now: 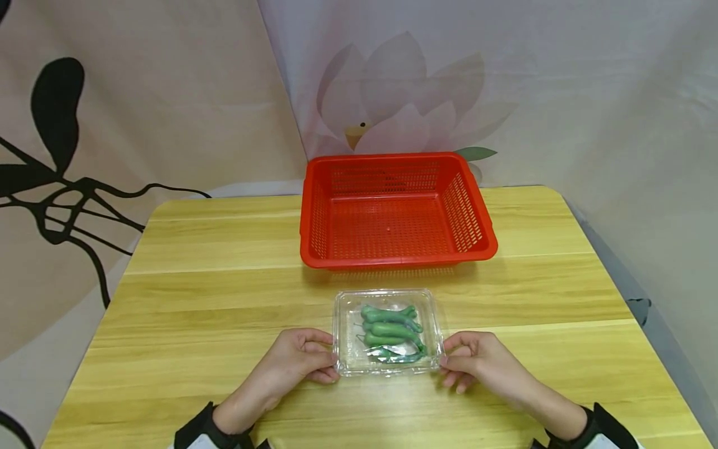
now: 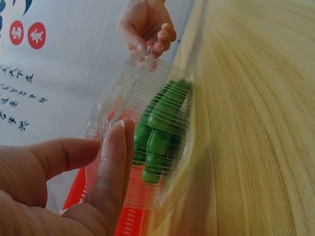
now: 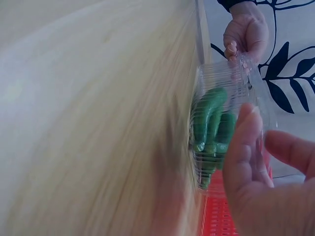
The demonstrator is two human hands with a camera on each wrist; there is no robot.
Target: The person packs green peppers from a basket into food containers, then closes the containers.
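A clear plastic clamshell box (image 1: pixel 346 324) with its lid down lies near the front middle of the table. Several green chili peppers (image 1: pixel 389 330) show through it, lying side by side. My left hand (image 1: pixel 303 360) pinches the box's left rim between thumb and fingers; in the left wrist view the thumb and index finger meet at the lid's edge. On the opposite side, my right hand (image 1: pixel 477 362) pinches the right rim near its front corner. The ribbed side wall (image 2: pixel 167 73) of the box shows in the left wrist view, close to the tabletop.
Behind the box, a red perforated plastic basket (image 1: pixel 387 259) stands at the far edge of the wooden table (image 1: pixel 224 280). A printed cloth (image 1: pixel 561 93) hangs behind the table.
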